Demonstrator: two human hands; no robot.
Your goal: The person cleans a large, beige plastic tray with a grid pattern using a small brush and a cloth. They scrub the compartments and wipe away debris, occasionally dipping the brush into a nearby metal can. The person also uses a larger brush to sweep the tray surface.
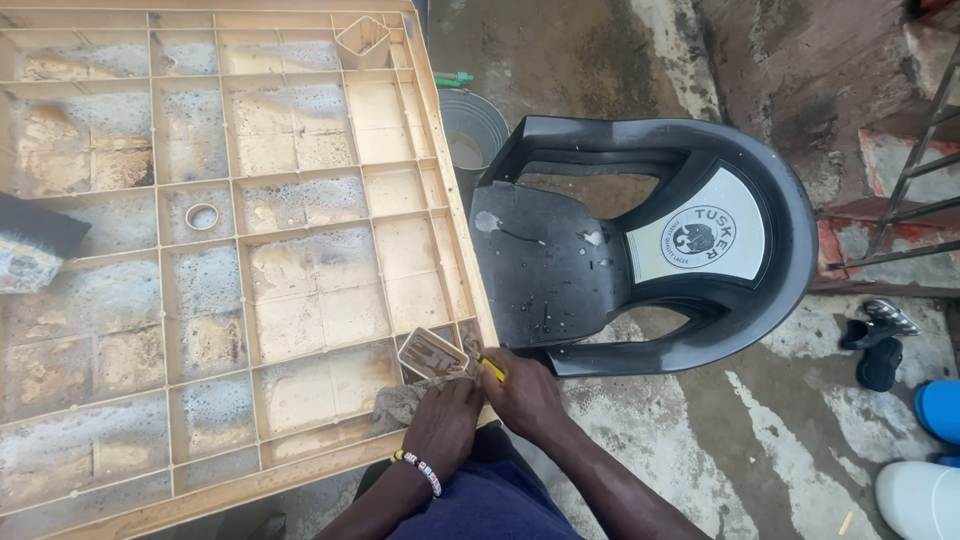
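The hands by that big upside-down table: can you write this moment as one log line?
left hand: presses rag on table corner | right hand: holds yellow tool | beside: black chair

Filling the left of the frame, the upturned table point(240, 250) is beige, its grid of ribbed cells mottled with grey-white soapy film and brown dirt, and at its lower right corner the left hand point(443, 425), with a multicoloured bead bracelet point(420, 470), presses a brown-stained rag point(400, 405). The right hand point(525, 395) grips a yellow tool point(490, 366), while right of centre the chair point(640, 245) is black with a silver-grey panel and round black emblem on its back, over grey concrete floor point(700, 450) streaked white
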